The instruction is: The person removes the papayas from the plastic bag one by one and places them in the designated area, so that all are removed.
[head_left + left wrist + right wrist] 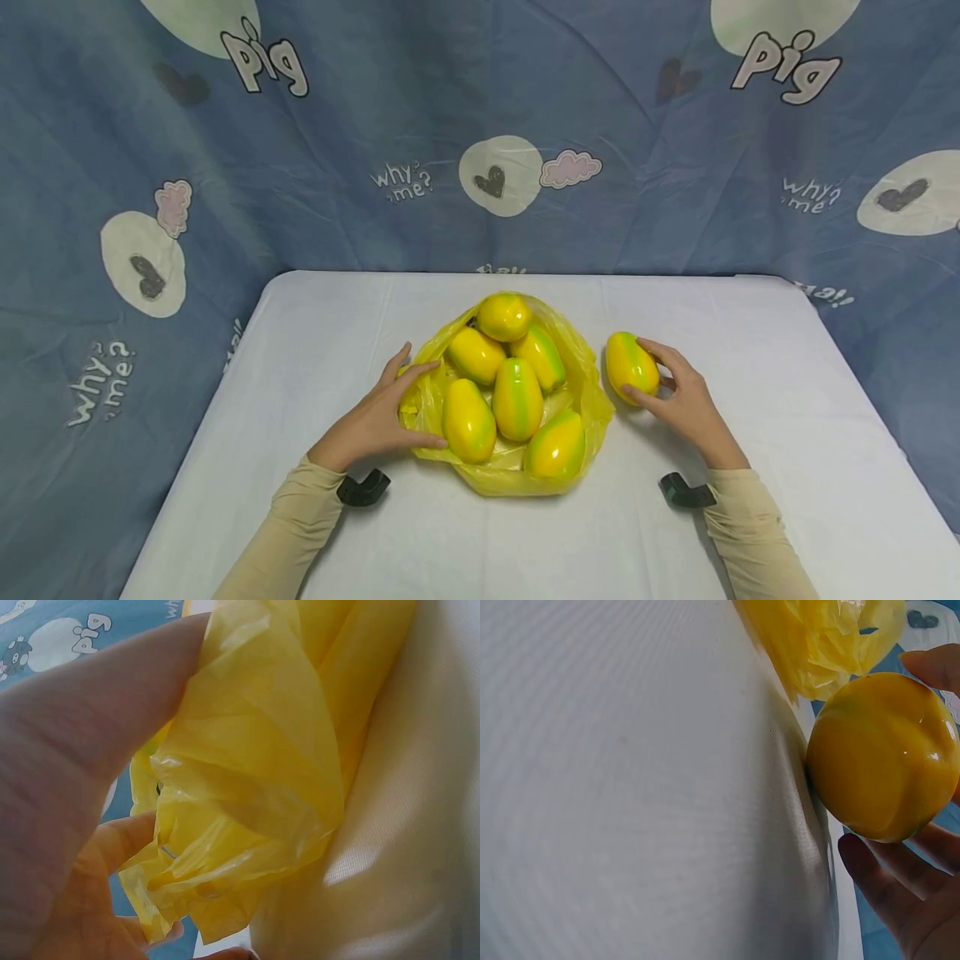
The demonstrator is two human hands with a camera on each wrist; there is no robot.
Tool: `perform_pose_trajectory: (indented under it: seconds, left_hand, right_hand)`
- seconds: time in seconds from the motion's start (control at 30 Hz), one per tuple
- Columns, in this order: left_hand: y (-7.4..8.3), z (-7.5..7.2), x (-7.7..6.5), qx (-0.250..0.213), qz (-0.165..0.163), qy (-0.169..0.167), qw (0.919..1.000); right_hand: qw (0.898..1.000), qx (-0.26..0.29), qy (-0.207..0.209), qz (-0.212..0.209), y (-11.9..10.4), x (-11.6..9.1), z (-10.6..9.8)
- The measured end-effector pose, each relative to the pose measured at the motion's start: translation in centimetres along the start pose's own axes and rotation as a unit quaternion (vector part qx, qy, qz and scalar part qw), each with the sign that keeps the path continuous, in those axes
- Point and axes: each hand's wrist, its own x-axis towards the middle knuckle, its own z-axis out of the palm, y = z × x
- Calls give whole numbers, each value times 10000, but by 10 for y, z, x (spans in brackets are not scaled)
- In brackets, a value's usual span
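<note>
A yellow plastic bag (525, 482) lies spread wide on the table, with several glossy yellow-green mangoes (517, 400) inside. My left hand (382, 417) is at the bag's left edge with fingers spread, thumb toward the front and index finger toward the back. In the left wrist view, crumpled bag film (255, 735) lies between the thumb and the other fingers. To the right of the bag, one more mango (628, 367) sits on the table. My right hand (686, 404) holds it between thumb and fingers; the right wrist view shows this mango (885, 757) from its rounded end.
A white cloth covers the table (787, 375). Behind it hangs a blue printed curtain (337, 125). A dark wrist device (363, 488) is by the left sleeve, and another dark device (686, 492) by the right one.
</note>
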Motion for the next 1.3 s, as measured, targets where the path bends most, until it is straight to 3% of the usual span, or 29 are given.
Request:
perform_pose_trajectory:
  seconds: [1.0,1.3]
  left_hand:
    - [-3,1,-2,-62,14,24,10000]
    - [-3,1,-1,17,50,21,10000]
  right_hand:
    - [9998,-75,87,-145,-3,0,3]
    - [9982,-371,447,-165,-9,0,-5]
